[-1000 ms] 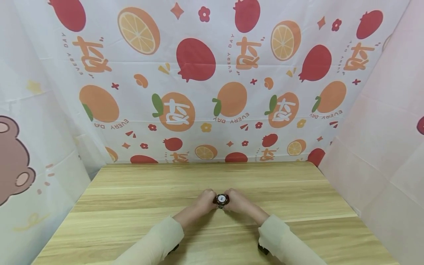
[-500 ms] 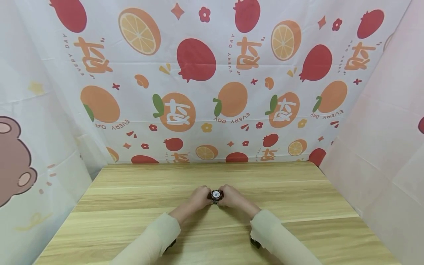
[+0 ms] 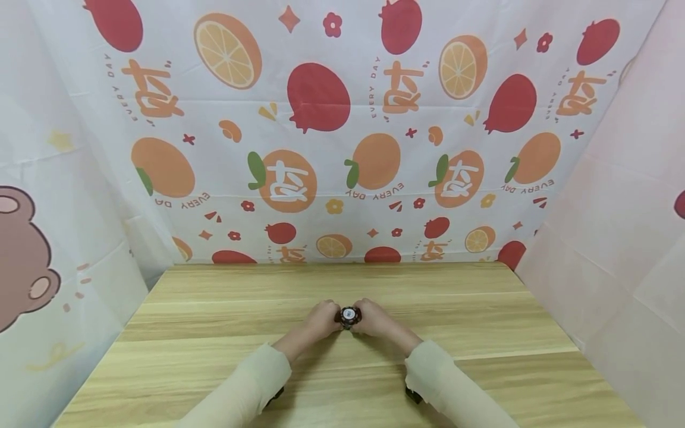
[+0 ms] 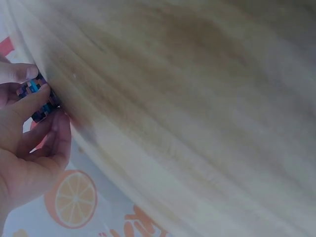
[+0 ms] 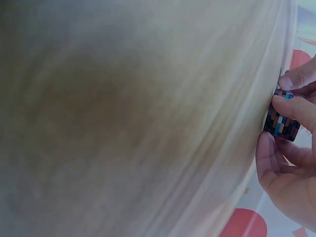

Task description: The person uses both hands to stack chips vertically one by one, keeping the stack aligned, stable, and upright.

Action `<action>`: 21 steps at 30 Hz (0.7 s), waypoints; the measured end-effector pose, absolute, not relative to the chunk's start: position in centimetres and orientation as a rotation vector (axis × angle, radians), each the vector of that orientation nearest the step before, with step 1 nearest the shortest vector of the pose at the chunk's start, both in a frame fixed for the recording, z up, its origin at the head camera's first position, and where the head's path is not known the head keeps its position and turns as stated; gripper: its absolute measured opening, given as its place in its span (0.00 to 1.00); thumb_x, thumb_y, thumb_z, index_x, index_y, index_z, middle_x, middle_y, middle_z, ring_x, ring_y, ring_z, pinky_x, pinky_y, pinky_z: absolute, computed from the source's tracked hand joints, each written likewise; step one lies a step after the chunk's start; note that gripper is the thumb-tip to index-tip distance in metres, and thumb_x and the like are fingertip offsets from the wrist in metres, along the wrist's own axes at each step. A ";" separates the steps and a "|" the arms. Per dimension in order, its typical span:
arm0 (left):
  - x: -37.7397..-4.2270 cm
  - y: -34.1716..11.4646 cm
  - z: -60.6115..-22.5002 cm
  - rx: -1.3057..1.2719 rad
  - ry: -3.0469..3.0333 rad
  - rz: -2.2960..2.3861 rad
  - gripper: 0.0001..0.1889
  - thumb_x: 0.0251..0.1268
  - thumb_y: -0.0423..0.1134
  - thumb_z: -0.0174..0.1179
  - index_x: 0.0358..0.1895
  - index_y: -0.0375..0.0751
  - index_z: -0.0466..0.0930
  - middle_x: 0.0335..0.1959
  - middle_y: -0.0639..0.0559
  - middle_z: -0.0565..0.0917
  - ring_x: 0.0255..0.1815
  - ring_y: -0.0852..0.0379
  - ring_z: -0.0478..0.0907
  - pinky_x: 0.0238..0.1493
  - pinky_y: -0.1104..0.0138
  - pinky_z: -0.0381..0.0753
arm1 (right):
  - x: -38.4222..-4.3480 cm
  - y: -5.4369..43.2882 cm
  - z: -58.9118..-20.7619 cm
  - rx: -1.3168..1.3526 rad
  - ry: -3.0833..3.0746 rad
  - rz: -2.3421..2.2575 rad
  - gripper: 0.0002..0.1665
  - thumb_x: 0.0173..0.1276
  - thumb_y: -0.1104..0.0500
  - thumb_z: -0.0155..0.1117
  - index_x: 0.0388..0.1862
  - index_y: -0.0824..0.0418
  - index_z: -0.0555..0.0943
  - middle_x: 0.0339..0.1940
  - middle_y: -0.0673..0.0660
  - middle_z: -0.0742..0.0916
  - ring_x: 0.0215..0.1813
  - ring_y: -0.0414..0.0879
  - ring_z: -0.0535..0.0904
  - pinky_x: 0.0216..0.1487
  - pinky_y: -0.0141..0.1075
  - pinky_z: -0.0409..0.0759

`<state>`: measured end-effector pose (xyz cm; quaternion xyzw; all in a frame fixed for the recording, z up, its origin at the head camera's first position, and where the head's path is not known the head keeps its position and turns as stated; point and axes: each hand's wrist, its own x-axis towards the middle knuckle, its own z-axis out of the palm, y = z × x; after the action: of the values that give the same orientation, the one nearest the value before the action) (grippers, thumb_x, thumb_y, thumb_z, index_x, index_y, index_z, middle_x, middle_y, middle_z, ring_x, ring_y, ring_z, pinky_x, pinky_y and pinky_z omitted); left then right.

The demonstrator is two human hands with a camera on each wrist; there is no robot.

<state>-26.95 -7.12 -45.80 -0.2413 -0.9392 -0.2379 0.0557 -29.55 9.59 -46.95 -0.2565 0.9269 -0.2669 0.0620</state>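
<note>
Between my two hands, near the middle of the wooden table [image 3: 225, 351], stands a short stack of dark poker chips [image 3: 349, 314]. Its top chip has a white centre. In the left wrist view the stack's side [image 4: 35, 85] shows blue, brown and black edge stripes. My left hand [image 3: 323, 319] grips the stack from the left, thumb on the near side. From the right, my right hand [image 3: 373, 319] grips it the same way. The right wrist view shows the right thumb across the chips [image 5: 284, 121], with the fingers beside the table surface. Fingers hide part of the stack.
Behind the table hangs a white curtain [image 3: 321, 166] printed with fruit. Pale curtains also close off the left side [image 3: 80, 238] and the right side [image 3: 605, 238]. Dark wrist devices [image 3: 413, 394] show under the light sleeves [image 3: 444, 380].
Both hands and the chip stack have shifted slightly left and away from me since a second ago. Over the last half second they have stayed nearly still.
</note>
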 end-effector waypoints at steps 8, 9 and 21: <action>-26.8 -10.8 -45.1 -0.628 -2.851 -0.658 0.08 0.44 0.29 0.67 0.26 0.30 0.78 0.25 0.45 0.74 0.26 0.51 0.73 0.29 0.62 0.77 | -29.6 13.6 -45.7 -0.880 2.799 -0.870 0.25 0.53 0.66 0.67 0.50 0.71 0.74 0.42 0.59 0.79 0.42 0.50 0.75 0.43 0.41 0.75; -26.9 -11.8 -44.8 -0.602 -2.839 -0.615 0.08 0.44 0.29 0.65 0.28 0.29 0.78 0.26 0.44 0.75 0.28 0.49 0.74 0.29 0.61 0.77 | -29.7 14.5 -45.5 -0.890 2.848 -0.849 0.24 0.55 0.65 0.66 0.51 0.71 0.74 0.44 0.60 0.79 0.44 0.51 0.76 0.44 0.42 0.75; -26.4 -24.2 -41.5 -0.443 -2.728 -0.140 0.23 0.57 0.41 0.61 0.47 0.21 0.72 0.44 0.30 0.73 0.46 0.34 0.71 0.44 0.47 0.72 | -30.8 26.2 -43.9 -0.728 3.370 -0.541 0.25 0.58 0.57 0.65 0.51 0.70 0.75 0.50 0.66 0.78 0.53 0.63 0.71 0.53 0.55 0.67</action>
<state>-26.44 -24.16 -41.49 -0.1572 -0.9686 -0.0498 0.1863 -30.78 26.24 -43.87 -0.2053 0.9510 -0.1526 -0.1734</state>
